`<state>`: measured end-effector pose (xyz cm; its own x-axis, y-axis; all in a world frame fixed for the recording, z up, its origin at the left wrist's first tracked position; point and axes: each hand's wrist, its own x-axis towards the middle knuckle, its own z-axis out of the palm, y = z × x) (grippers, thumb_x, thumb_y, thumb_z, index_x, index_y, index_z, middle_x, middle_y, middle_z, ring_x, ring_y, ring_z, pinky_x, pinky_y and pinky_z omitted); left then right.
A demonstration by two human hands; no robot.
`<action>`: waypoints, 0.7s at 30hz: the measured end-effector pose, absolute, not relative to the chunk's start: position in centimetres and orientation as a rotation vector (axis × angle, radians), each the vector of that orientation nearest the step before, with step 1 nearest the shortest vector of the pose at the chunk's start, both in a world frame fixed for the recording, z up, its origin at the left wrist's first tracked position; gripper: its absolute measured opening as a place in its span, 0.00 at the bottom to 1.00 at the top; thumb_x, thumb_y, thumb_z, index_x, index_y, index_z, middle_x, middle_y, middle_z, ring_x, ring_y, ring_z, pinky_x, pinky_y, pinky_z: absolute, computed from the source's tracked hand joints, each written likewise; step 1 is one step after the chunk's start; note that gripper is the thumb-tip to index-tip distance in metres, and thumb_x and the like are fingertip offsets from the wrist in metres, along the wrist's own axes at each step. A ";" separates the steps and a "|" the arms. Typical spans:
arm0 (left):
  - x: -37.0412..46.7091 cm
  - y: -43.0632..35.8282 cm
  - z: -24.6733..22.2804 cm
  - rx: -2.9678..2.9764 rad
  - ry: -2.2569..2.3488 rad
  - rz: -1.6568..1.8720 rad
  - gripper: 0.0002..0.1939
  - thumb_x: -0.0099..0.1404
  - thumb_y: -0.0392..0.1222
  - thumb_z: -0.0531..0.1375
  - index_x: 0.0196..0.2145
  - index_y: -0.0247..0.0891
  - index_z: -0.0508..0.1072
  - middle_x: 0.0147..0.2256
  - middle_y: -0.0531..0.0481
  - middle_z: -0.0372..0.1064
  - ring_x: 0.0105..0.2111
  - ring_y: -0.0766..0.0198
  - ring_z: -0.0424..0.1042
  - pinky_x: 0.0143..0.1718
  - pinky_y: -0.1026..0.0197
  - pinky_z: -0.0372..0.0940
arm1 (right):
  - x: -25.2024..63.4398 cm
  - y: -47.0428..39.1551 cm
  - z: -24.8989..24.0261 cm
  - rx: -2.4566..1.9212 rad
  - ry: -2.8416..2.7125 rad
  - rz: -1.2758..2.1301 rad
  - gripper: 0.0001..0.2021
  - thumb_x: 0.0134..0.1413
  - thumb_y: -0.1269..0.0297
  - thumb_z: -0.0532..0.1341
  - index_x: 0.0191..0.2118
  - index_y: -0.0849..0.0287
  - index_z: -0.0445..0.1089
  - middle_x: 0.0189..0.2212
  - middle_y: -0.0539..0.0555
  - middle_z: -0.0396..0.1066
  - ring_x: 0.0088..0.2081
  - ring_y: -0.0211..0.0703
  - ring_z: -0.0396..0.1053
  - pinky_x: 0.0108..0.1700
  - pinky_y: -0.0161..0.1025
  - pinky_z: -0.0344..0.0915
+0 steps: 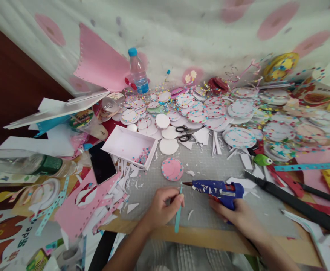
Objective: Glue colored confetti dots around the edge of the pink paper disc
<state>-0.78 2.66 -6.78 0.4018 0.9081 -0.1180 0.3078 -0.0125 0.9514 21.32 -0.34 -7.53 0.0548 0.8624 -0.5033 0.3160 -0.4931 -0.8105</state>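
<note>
My left hand (166, 205) pinches a pair of slim teal tweezers (177, 218), tip pointing away from me. Whether the tip grips anything is too small to tell. My right hand (232, 214) is wrapped around the handle of a blue hot glue gun (210, 187), its body flecked with white scraps. The gun's dark nozzle points left, close beside the tweezers' tip. Just beyond them a pink paper disc (172, 169) edged with blue and red dots lies on the grey cutting mat (204, 162).
A white box (119, 145) holds small pink and blue dots. Beyond the mat are black-handled scissors (184, 137), plain white discs (169, 146) and piles of decorated discs (216, 113). A phone (102, 162) lies left; a black paper-cutter arm (300, 205) lies right. A water bottle (139, 71) stands behind.
</note>
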 end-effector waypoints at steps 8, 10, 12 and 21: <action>-0.7 2.7 -6.8 1.553 1.113 0.691 0.18 0.67 0.43 0.52 0.20 0.35 0.68 0.20 0.53 0.62 0.24 0.67 0.62 0.28 0.66 0.55 | 21.0 -0.3 -6.8 -1.887 -1.241 1.363 0.15 0.46 0.50 0.59 0.20 0.55 0.63 0.13 0.45 0.57 0.18 0.37 0.56 0.23 0.36 0.59; -0.8 2.6 -6.8 1.548 1.109 0.700 0.19 0.67 0.43 0.51 0.20 0.35 0.68 0.20 0.53 0.62 0.25 0.67 0.63 0.29 0.66 0.55 | 21.2 -0.6 -7.0 -1.891 -1.299 1.244 0.13 0.46 0.50 0.60 0.24 0.55 0.67 0.16 0.47 0.62 0.20 0.39 0.60 0.24 0.36 0.61; -0.9 2.6 -6.8 1.536 1.105 0.705 0.19 0.67 0.43 0.51 0.20 0.35 0.68 0.20 0.52 0.63 0.25 0.67 0.63 0.30 0.66 0.56 | 21.8 -1.0 -7.4 -1.884 -1.372 1.119 0.13 0.46 0.50 0.61 0.26 0.55 0.69 0.19 0.50 0.68 0.23 0.42 0.64 0.26 0.37 0.64; -0.5 2.2 -6.5 1.341 1.145 0.756 0.20 0.66 0.48 0.53 0.21 0.35 0.71 0.20 0.53 0.63 0.22 0.69 0.60 0.26 0.66 0.54 | 27.6 0.4 -8.0 -2.021 -1.835 0.422 0.23 0.54 0.48 0.57 0.49 0.59 0.65 0.28 0.57 0.72 0.28 0.51 0.71 0.30 0.43 0.65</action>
<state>-0.48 2.21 -6.51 0.3143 0.9298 -0.1916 0.1883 0.1368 0.9725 27.65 0.42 -7.99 0.1041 0.9941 0.0304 0.8809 -0.0779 -0.4669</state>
